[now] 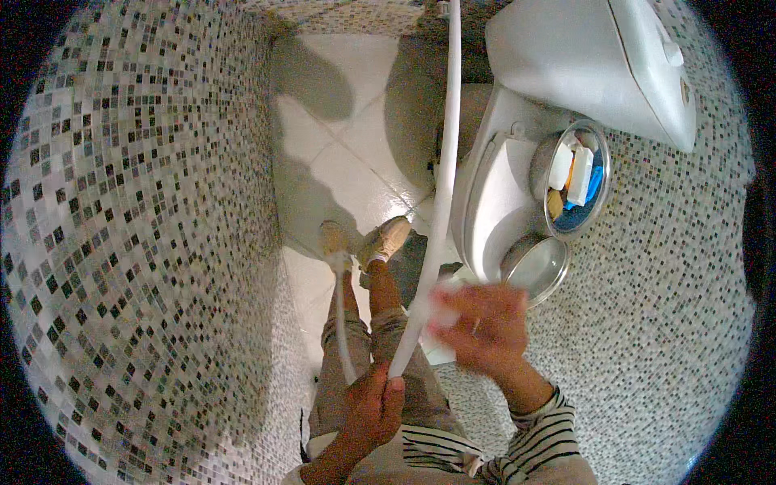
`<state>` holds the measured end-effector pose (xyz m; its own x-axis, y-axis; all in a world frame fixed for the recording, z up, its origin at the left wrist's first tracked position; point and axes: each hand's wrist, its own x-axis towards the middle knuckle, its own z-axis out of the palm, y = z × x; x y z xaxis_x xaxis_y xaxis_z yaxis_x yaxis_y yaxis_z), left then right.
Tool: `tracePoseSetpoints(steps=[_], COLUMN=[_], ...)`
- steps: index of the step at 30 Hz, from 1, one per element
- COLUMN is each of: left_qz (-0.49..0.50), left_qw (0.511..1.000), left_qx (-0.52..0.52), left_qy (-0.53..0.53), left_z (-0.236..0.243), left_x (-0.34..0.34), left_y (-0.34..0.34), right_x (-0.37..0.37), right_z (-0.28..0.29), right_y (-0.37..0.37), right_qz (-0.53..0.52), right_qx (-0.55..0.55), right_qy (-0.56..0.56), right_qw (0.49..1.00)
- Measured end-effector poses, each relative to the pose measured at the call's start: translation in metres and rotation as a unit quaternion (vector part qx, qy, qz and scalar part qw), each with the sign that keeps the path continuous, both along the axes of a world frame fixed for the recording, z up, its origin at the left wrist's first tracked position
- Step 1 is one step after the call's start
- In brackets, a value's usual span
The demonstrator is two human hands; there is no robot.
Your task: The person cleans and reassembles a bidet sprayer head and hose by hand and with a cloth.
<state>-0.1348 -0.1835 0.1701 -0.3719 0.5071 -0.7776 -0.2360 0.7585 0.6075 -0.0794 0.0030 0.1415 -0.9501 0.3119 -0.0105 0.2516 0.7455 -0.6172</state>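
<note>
A long white pole (pixel 447 170) rises from near my lap to the top of the picture, looking bowed. My left hand (pixel 376 408) is closed around its lower end. A thinner pale strip (pixel 343 327) runs up from the same hand past my leg; what it is I cannot make out. Close to the pole's right side is my right hand (pixel 489 327), smeared by motion. Something whitish shows at its fingertips, too blurred to name, and whether the fingers touch the pole is unclear.
At right stands a white toilet (pixel 493 210) with its tank (pixel 566 56). A clear round container (pixel 602 214) with white, blue and orange items and another clear bowl (pixel 558 279) sit beside it. A mosaic-tiled wall (pixel 162 202) is on the left; pale floor tiles (pixel 347 162) lie ahead.
</note>
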Motion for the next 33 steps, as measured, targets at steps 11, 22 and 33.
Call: tracePoseSetpoints(steps=[11,22,33], left_qz=[-0.058,-0.062,0.128], left_qw=[0.986,0.989,0.991], left_qx=[0.054,0.019,0.013], left_qy=[0.147,0.132,-0.043], left_z=[-0.007,-0.009,-0.005], left_x=[0.000,-0.005,0.002], left_y=[0.004,0.015,0.017], right_x=[-0.016,-0.082,-0.090], right_z=[-0.060,-0.156,-0.143], right_y=[0.060,0.199,0.189], right_qz=[0.179,0.082,-0.385], right_qx=[0.062,0.127,-0.367], right_qy=[0.011,0.067,0.246], right_qw=[0.982,0.986,0.810])
